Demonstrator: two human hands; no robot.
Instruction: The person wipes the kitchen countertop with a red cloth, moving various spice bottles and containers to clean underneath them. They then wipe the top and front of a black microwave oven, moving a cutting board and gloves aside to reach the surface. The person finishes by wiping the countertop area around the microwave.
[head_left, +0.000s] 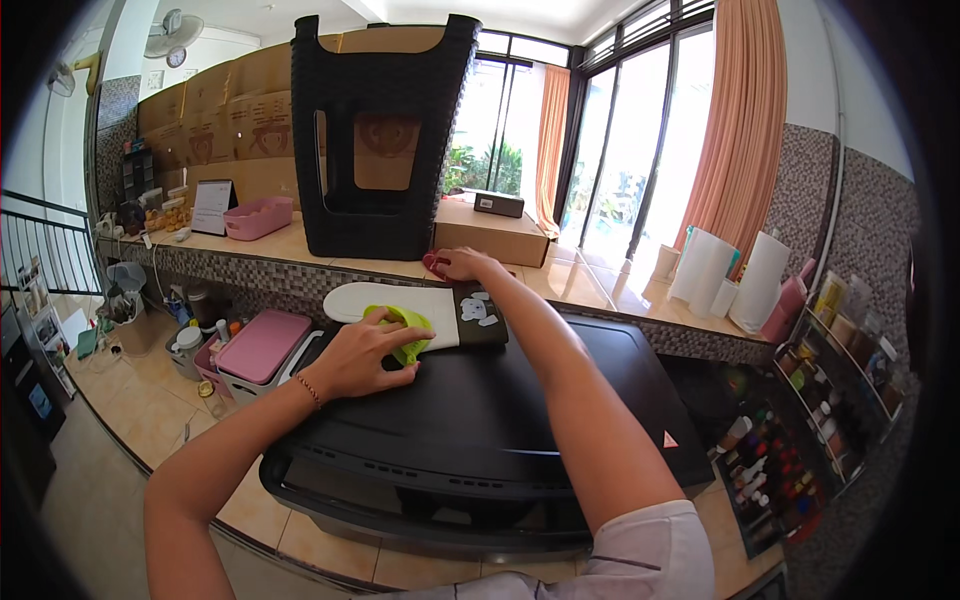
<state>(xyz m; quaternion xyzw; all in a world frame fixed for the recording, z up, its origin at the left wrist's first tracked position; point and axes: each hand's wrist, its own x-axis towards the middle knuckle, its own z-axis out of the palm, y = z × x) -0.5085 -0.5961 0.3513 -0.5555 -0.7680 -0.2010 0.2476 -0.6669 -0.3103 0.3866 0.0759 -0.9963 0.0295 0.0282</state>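
Note:
My left hand (352, 360) grips a lime-green, silicone-like holder (409, 341), with fingers over its top and thumb at its lower edge. Under and beside it lies a white oven mitt (431, 304) with a dark cuff (480, 319) bearing a dog picture. The mitt rests on the rear of a black countertop oven (480, 405). Farther back, my right hand (465, 264) reaches onto the tiled ledge, its fingers around a small red object (433, 262). My fingers partly hide that object, so its exact kind is unclear.
A tall black plastic stool (371, 232) stands on the ledge beside a cardboard box (491, 236). Left of the oven are pink-lidded bins (262, 345). Paper towel rolls (701, 266) stand at right, above a rack of bottles (772, 472). A pink basket (259, 219) sits back left.

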